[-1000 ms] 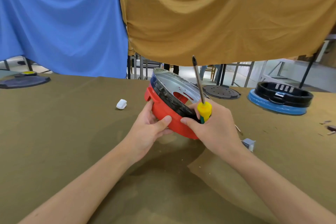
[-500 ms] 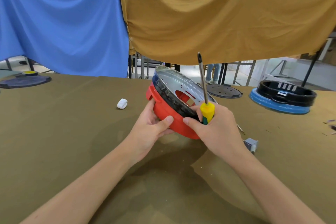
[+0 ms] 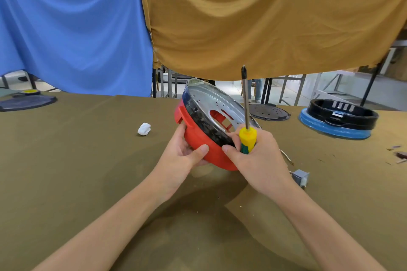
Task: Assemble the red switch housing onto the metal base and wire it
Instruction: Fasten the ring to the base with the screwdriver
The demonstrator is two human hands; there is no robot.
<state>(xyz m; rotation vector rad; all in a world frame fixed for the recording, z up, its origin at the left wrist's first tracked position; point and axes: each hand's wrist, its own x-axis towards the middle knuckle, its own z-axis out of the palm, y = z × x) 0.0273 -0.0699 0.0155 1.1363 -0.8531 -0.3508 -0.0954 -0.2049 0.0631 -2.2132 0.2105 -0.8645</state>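
Note:
A round red housing (image 3: 199, 138) with a silver metal base (image 3: 217, 103) set in it is tilted up on its near edge above the table. My left hand (image 3: 184, 155) grips the red rim from the left, thumb across its outside. My right hand (image 3: 256, 156) holds a screwdriver (image 3: 246, 116) with a yellow and green handle, shaft pointing up, and its thumb presses on the red rim. A small grey switch part (image 3: 300, 177) with a wire lies on the table right of my right wrist.
A white lump (image 3: 144, 128) lies on the brown table cloth to the left. A black ring on a blue disc (image 3: 338, 120) sits far right, a dark perforated disc (image 3: 269, 112) behind the housing, a dark plate (image 3: 26, 102) far left. Scraps (image 3: 398, 155) lie at the right edge.
The housing has tipped a little more upright and shifted slightly right with both hands. The screwdriver stays upright in my right hand.

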